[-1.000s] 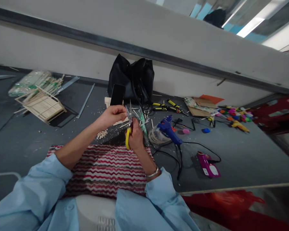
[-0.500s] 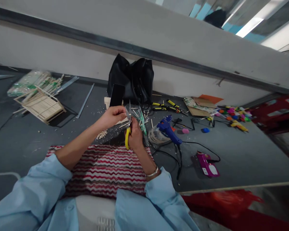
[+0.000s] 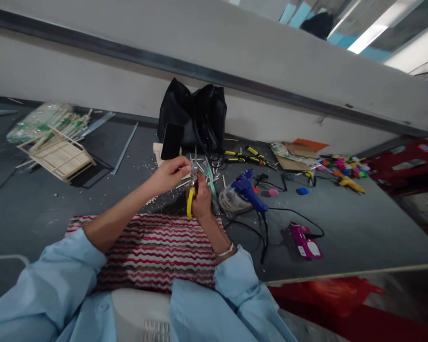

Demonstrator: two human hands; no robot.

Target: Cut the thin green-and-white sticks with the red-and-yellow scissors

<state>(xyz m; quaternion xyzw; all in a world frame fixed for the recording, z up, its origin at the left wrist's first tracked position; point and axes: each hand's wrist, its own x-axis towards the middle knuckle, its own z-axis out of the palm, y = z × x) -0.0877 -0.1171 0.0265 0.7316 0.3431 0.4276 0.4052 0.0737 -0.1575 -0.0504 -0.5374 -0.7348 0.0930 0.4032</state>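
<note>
My right hand (image 3: 201, 199) is closed around the yellow handles of a pair of scissors (image 3: 190, 202), whose metal blades point away from me. Close to the blades, my left hand (image 3: 170, 175) has thumb and fingertips pinched together; whatever is between them is too small to make out. Just beyond that hand, a black phone (image 3: 172, 141) leans upright near a black bag (image 3: 192, 116). Thin wooden sticks (image 3: 183, 184) and small cut bits lie around and under the hands. A red-and-white striped cloth (image 3: 157, 247) is spread below my forearms.
Right of my hands, a blue glue gun (image 3: 249, 190) rests on a clear container (image 3: 231, 199), its cable trailing across the table. Further off are pliers (image 3: 235, 158), coloured pom-poms (image 3: 342, 164) and a purple box-like device (image 3: 306, 241). At left stands a small stick-built frame (image 3: 59, 156).
Both hands have shifted slightly right together with the scissors. My left fingertips stay beside the blades. The whole view has moved a little.
</note>
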